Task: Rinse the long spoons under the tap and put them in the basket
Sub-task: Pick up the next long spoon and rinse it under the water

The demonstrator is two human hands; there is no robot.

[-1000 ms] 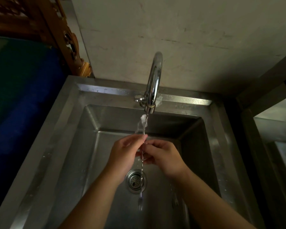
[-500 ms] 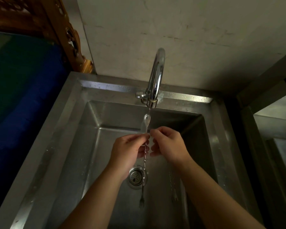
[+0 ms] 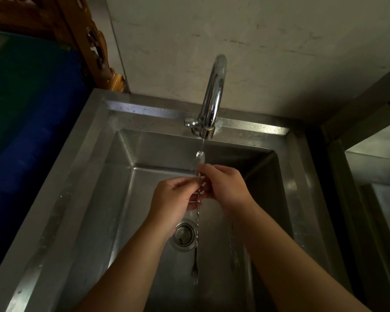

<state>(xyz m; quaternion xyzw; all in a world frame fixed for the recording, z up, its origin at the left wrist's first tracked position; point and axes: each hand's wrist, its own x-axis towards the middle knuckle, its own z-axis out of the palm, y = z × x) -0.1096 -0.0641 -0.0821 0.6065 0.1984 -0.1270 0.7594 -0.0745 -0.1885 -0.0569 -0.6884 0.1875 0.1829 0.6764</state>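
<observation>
Holding long spoon (image 3: 199,157) over sink (image 3: 104,176), second spoon (image 3: 232,242) inside

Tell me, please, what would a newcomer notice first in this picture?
First, the two hands, left hand and right hand, which together hold a long spoon upright at the middle of the sink. Its bowl sits in a thin stream under the shiny tap, and its forked end hangs near the drain. A second spoon is partly hidden by the right arm.

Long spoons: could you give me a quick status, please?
Left hand and right hand pinch one long spoon under running tap. Second spoon lies in sink. Nothing obstructing.
</observation>
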